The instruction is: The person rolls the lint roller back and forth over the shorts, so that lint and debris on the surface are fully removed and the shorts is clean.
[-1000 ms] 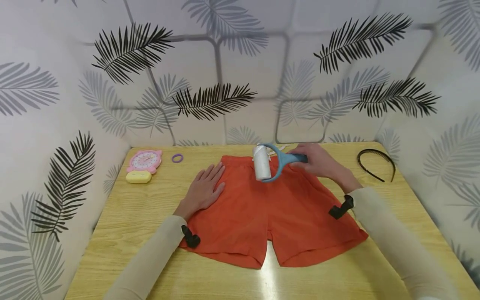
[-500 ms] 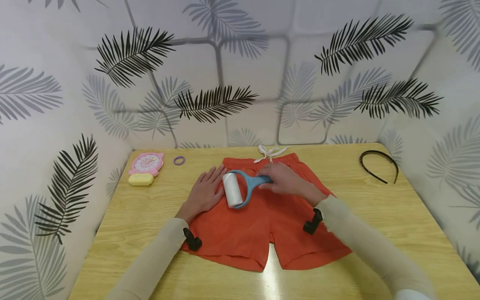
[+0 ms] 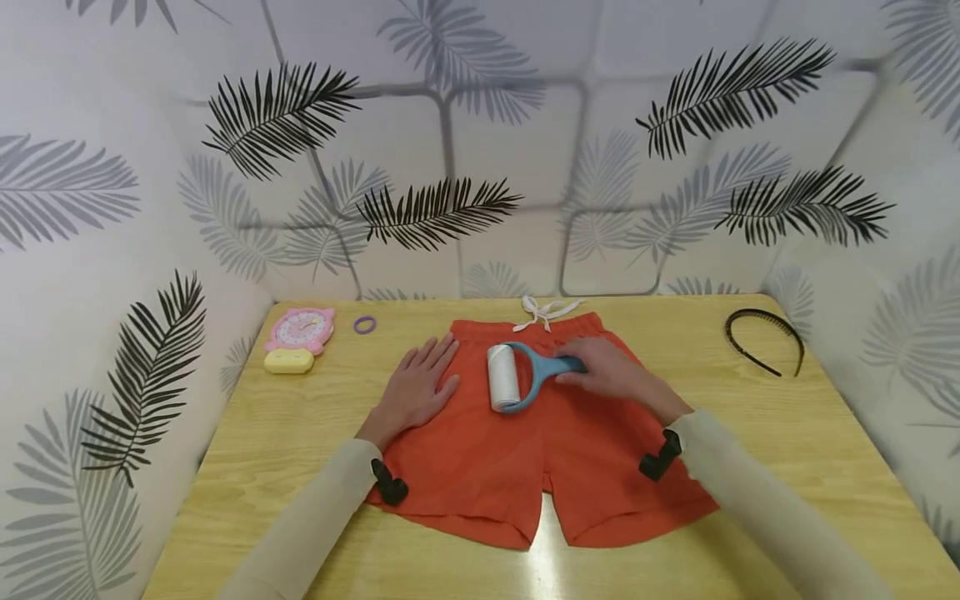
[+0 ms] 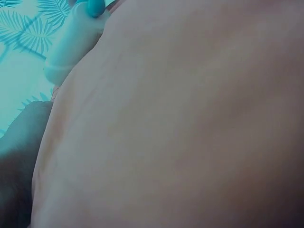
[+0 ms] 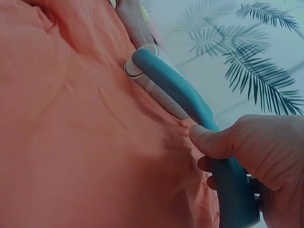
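Orange-red shorts (image 3: pixel 480 467) lie spread on the wooden table, with a white drawstring bow (image 3: pixel 543 312) at the waistband. My right hand (image 3: pixel 603 369) grips the blue handle of a lint roller (image 3: pixel 538 373); in the right wrist view the thumb and fingers curl round that handle. The roller's white cylinder (image 5: pixel 164 97) touches the cloth below the waistband. My left hand (image 3: pixel 412 392) rests flat with straight fingers on the left edge of the shorts. Cloth fills most of the left wrist view, where the white cylinder (image 4: pixel 71 45) shows at the upper left.
At the table's back left are a pink clock (image 3: pixel 302 329), a yellow case (image 3: pixel 288 361) in front of it and a purple ring-shaped band (image 3: pixel 364 325). A black headband (image 3: pixel 738 343) lies at the back right. A leaf-patterned wall covering (image 3: pixel 510 250) encloses the table's back and sides.
My right hand has drawn the lint roller down from the waistband and left toward my left hand, then back a little to the right. My left hand stays on the shorts.
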A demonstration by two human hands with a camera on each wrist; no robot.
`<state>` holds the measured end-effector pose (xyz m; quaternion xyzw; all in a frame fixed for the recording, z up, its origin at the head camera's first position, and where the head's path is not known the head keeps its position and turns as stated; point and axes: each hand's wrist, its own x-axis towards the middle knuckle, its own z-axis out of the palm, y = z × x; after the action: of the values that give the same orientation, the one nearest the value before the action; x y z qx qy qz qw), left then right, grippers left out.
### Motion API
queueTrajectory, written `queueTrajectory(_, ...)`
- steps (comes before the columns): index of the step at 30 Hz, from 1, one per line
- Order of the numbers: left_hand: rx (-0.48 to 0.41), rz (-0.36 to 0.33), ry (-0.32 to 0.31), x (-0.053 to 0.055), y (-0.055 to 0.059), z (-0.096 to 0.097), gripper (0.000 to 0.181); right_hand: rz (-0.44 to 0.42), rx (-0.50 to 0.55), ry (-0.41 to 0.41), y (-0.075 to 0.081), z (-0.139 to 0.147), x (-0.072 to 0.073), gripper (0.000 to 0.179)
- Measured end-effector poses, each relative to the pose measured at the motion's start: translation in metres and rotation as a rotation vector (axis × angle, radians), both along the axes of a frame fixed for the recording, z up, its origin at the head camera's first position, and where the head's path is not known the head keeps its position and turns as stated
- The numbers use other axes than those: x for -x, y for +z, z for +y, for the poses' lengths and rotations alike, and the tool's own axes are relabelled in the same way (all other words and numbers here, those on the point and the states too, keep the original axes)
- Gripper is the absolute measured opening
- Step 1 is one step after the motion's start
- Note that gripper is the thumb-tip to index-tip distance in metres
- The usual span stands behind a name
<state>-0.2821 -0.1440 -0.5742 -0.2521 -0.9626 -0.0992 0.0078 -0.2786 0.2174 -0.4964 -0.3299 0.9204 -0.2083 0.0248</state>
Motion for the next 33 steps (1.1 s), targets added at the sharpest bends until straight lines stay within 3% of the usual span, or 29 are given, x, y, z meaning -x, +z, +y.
queueTrajectory(8, -0.015, 0.015, 0.004, -0.001, -0.005, -0.001, 0.067, 0.051, 0.033, -0.059, 0.002, 0.035, -0.01, 0.025)
queueTrajectory(17, -0.022, 0.013, -0.005, -0.002, -0.004, -0.001, 0.067, -0.016, -0.005, -0.14, 0.002, 0.087, -0.023, 0.031)
queueTrajectory(26, -0.027, 0.008, -0.003, -0.003, -0.002, 0.0, 0.067, 0.033, -0.049, -0.216, 0.005, 0.145, -0.049, 0.03)
queueTrajectory(33, -0.018, 0.0, 0.002, -0.001, -0.001, 0.0, 0.068, 0.015, -0.052, -0.272, 0.009, 0.179, -0.068, 0.028)
